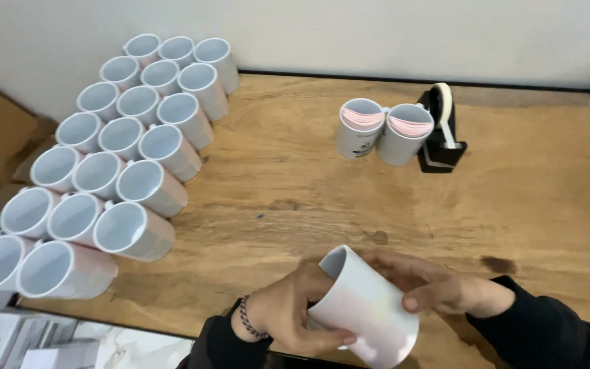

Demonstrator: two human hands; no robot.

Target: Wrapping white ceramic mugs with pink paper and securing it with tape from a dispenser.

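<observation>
Mug (367,307), white and tilted on its side with its mouth turned up and away from me, is held between both my hands just above the near edge of the worktop (295,191). A pale sheet appears to lie wrapped round its body. My left hand (291,314) is curled closed about the near side, thumb lying along the lower wall towards the base, a beaded band at the wrist. My right hand (428,283) is half closed over the far side, fingers pressed flat on the wall and thumb tip resting on the upper surface; neither hand is free.

I judge the step in hand to be the smoothing and seating of the wrap on this mug. The next move calls for keeping the sheet snug and square to the rim while one hand holds it fast, so that nothing slips or creases.

Ahead of my right hand, well apart, stand two upright mugs (384,130) touching one another, each with pink sheets curled inside, and just to their right a black tape dispenser (440,133) carrying a roll. Ahead and to the left of my left hand, three close rows of white mugs (121,164) lie tipped with their mouths towards me, running away to the wall (377,34). Below my left hand, off the worktop edge, some pale boxes (8,338) show only in part.
</observation>
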